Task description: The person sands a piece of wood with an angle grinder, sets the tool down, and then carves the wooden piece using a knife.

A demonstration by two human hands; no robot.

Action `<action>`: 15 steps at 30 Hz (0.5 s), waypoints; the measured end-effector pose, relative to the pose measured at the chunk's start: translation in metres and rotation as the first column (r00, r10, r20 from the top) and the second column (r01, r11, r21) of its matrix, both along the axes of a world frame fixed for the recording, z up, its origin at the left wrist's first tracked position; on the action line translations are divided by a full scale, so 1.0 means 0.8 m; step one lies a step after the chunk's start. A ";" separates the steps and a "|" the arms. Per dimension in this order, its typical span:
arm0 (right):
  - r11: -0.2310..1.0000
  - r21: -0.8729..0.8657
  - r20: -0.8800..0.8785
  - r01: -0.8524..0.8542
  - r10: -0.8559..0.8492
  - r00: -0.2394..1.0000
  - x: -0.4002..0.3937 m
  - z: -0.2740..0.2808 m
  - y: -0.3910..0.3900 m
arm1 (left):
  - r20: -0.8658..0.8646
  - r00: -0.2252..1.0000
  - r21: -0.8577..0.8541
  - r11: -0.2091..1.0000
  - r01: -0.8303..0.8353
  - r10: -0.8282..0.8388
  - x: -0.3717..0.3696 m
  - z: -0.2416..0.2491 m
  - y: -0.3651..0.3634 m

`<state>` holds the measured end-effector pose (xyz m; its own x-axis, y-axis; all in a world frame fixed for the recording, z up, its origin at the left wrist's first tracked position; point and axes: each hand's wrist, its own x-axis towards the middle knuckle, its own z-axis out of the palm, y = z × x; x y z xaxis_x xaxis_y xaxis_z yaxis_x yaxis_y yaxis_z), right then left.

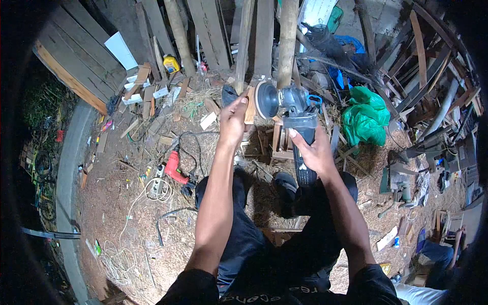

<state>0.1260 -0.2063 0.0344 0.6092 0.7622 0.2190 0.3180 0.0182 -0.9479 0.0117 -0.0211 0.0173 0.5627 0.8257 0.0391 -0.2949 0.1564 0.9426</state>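
Note:
My left hand (233,120) is closed around a small piece of wood (250,108), held up in front of me. Against or very near its right side is the round sanding disc (261,99) of an angle grinder (297,121). The fingers of my right hand (316,151) wrap round the grinder's dark body, thumb on the near side. Its handle end points down toward my right knee. Under the tool, a small wooden frame (282,142) stands on the ground between my feet.
A red power drill (175,169) lies left, beside a coiled white cord (159,189). A yellow object (171,64) sits near leaning planks (208,30). At right are a green plastic bag (366,117) and piled timber (419,56). Another person (441,256) is at lower right.

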 end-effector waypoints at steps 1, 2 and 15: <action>1.000 0.005 -0.002 0.028 -0.028 1.000 0.000 0.001 0.000 | -0.002 1.000 -0.001 1.000 -0.016 0.016 0.000 -0.001 -0.002; 0.999 0.000 0.027 0.052 -0.052 0.998 0.003 -0.001 0.001 | -0.010 1.000 0.008 1.000 0.019 -0.019 -0.003 -0.001 -0.004; 0.999 0.031 -0.016 -0.007 0.007 1.000 0.005 -0.001 -0.002 | -0.020 0.997 0.028 0.997 0.070 -0.070 -0.001 -0.002 -0.001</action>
<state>0.1297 -0.2082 0.0334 0.6075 0.7595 0.2327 0.3021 0.0500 -0.9520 0.0105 -0.0220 0.0156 0.6201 0.7829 0.0505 -0.2658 0.1491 0.9524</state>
